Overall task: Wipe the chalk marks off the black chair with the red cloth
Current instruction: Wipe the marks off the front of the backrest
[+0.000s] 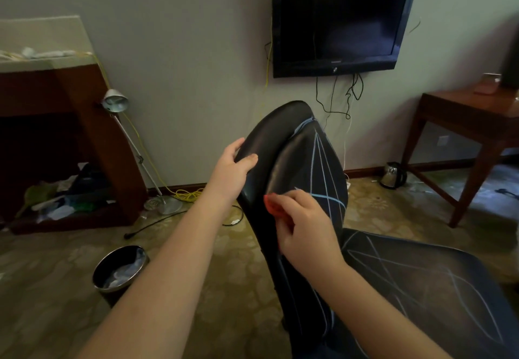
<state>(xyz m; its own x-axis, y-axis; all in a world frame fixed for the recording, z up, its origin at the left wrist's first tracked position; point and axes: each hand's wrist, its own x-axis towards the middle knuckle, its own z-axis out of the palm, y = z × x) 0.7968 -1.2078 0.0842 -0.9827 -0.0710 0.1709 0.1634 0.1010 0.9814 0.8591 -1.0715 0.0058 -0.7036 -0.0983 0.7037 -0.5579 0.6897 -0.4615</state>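
A pale grey wall (182, 50) carries a mounted flat-screen TV (337, 21), with black cables (334, 97) dangling beneath it. The patterned beige carpet (56, 288) holds a lined metal waste bin (120, 271), a silver lamp (115, 100) on a round base and an electric kettle (393, 174). A dark wooden cabinet (84, 123) stands left and a wooden side table (460, 111) right. The light is dim.

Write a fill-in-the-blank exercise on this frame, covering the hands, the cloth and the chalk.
1. The right hand holds a ____ cloth against the black chair.
2. The chalk marks are pale ____.
3. The left hand grips the chair's edge with its ____ lying on the front face.
4. More chalk lines cross the chair's ____, at lower right.

Missing words: red; blue; thumb; seat
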